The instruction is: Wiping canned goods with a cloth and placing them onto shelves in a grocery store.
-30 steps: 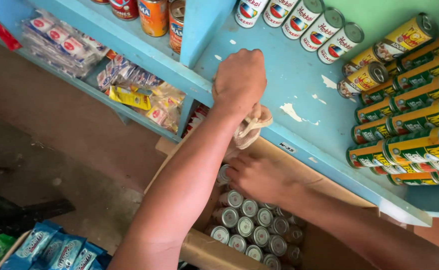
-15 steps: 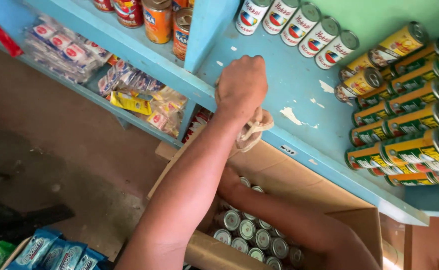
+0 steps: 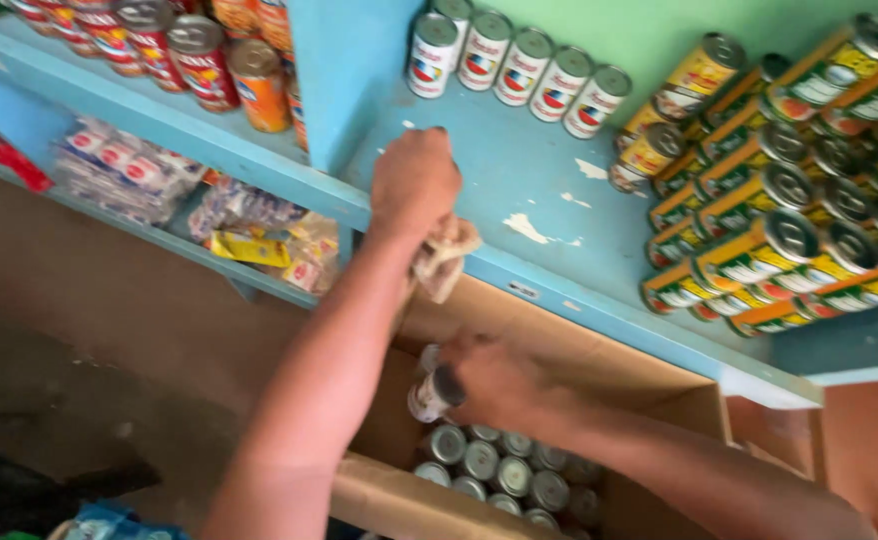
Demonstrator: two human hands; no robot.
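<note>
Can (image 3: 433,392) in right hand (image 3: 499,380) fingers, blurred; left hand (image 3: 415,185) fingers clutch rag (image 3: 446,258), mostly hidden.

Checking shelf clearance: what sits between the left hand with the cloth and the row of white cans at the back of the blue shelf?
Head view: nothing. Between the left hand with the cloth and the white cans is only bare blue shelf.

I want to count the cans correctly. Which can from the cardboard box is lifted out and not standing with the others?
The white-labelled can held in the right hand. It lies tilted above the box, while the other cans stand upright inside.
</note>
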